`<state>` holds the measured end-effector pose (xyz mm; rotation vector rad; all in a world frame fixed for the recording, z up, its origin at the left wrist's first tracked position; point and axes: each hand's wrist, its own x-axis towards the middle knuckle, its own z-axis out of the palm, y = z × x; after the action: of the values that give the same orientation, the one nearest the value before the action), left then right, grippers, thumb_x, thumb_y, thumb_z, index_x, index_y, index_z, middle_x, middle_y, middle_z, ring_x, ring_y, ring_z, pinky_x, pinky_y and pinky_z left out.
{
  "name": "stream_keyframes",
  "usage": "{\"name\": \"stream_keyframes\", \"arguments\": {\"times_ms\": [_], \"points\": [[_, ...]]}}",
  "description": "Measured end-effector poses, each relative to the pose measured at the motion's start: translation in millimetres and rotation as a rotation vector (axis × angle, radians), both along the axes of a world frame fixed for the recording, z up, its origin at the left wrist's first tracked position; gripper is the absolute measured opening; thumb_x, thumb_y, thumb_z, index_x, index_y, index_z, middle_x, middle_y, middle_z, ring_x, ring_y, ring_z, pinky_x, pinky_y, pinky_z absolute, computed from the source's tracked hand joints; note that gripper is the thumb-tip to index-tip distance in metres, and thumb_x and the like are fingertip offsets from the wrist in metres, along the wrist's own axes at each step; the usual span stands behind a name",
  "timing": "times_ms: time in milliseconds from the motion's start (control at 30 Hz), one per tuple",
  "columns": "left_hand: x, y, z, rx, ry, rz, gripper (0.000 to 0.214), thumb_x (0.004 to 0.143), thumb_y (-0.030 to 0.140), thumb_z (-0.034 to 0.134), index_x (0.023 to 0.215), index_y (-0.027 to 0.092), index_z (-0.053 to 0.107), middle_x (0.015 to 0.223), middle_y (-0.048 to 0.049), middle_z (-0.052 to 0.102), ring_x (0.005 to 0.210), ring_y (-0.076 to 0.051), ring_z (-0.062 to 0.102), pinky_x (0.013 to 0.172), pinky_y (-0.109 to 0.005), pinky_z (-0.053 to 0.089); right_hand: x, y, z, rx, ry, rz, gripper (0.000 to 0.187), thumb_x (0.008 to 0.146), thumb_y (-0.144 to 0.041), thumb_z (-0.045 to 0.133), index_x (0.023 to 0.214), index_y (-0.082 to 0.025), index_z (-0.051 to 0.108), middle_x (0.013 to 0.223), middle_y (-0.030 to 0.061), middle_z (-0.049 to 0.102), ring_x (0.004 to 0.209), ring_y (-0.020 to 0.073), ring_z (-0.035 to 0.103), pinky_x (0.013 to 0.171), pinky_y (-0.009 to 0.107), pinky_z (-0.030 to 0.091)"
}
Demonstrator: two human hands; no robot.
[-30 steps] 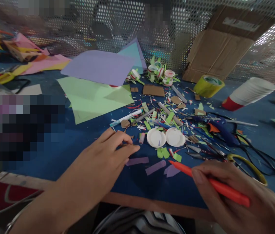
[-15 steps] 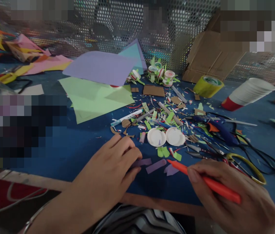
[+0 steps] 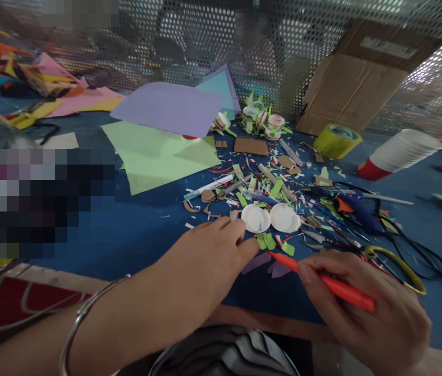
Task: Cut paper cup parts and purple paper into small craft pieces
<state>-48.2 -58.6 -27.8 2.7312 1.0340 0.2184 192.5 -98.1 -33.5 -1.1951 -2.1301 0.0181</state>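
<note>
My right hand [image 3: 365, 308] is closed around an orange marker [image 3: 322, 282], tip pointing left toward purple paper strips [image 3: 258, 262] on the blue table cover [image 3: 138, 230]. My left hand [image 3: 208, 258] lies palm down over the strips, its fingers curled with the tips near one strip; whatever is under them is hidden. A bangle sits on that wrist. Two white round lids [image 3: 270, 218] lie just beyond the fingers, with green paper bits [image 3: 265, 241] beside them.
Green [image 3: 158, 156] and purple [image 3: 169, 107] paper sheets lie at the back left. Scissors [image 3: 393, 258], a glue gun [image 3: 357, 209], yellow tape [image 3: 336, 140], stacked white cups [image 3: 398, 151], cardboard [image 3: 357, 78] and scraps fill the right. The table edge [image 3: 263, 318] runs close to me.
My left hand slid right across the table toward the white lids and now covers purple strips. The right hand with the marker shifted slightly up and left.
</note>
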Motion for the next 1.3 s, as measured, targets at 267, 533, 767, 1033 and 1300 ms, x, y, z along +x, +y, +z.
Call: {"name": "stream_keyframes", "arguments": {"times_ms": [267,533,767,1033,1300], "points": [[3,20,7.6,-0.065,-0.008,-0.109,0.028,0.077,0.005,0.060,0.094,0.025,0.051,0.095,0.0004,0.058,0.079,-0.020,0.053,0.060,-0.032,0.032,2,-1,1.9,0.054,-0.030,-0.024,0.005,0.097,-0.022,0.057,0.092,-0.023,0.058,0.077,-0.0064,0.067,0.064,0.0054,0.063,0.069,0.015,0.048],[-9,19,38.0,-0.204,-0.177,0.089,0.014,0.088,0.009,0.059,0.081,0.021,0.056,0.079,0.0042,0.061,0.070,-0.012,0.057,0.060,-0.025,0.040,8,-5,1.3,0.045,-0.011,-0.019,0.004,0.097,-0.022,0.056,0.094,-0.022,0.058,0.080,-0.0056,0.068,0.069,0.0059,0.066,0.074,0.015,0.049],[-19,-26,8.6,-0.480,-0.727,0.423,0.030,0.097,0.021,0.056,0.121,0.038,0.065,0.101,0.0044,0.069,0.080,-0.008,0.071,0.070,-0.015,0.058,11,-6,2.0,0.038,-0.028,-0.003,0.003,0.097,-0.022,0.055,0.096,-0.023,0.057,0.081,-0.0045,0.068,0.068,0.0073,0.066,0.073,0.015,0.051],[6,-57,-17.3,-0.208,-0.628,0.345,0.029,0.092,0.007,0.058,0.112,0.025,0.069,0.092,-0.0004,0.067,0.080,-0.009,0.065,0.071,-0.017,0.054,8,-7,5.1,0.028,-0.100,-0.052,0.007,0.100,-0.026,0.053,0.094,-0.024,0.056,0.080,-0.0050,0.068,0.070,0.0074,0.067,0.074,0.015,0.052],[8,-64,-27.1,-0.065,-0.534,0.343,0.027,0.092,0.008,0.058,0.113,0.022,0.068,0.099,-0.0045,0.062,0.088,-0.016,0.057,0.079,-0.028,0.051,7,-18,1.1,-0.062,0.012,0.010,0.003,0.094,-0.023,0.057,0.094,-0.024,0.059,0.080,-0.0054,0.069,0.064,0.0073,0.066,0.071,0.015,0.053]]}}
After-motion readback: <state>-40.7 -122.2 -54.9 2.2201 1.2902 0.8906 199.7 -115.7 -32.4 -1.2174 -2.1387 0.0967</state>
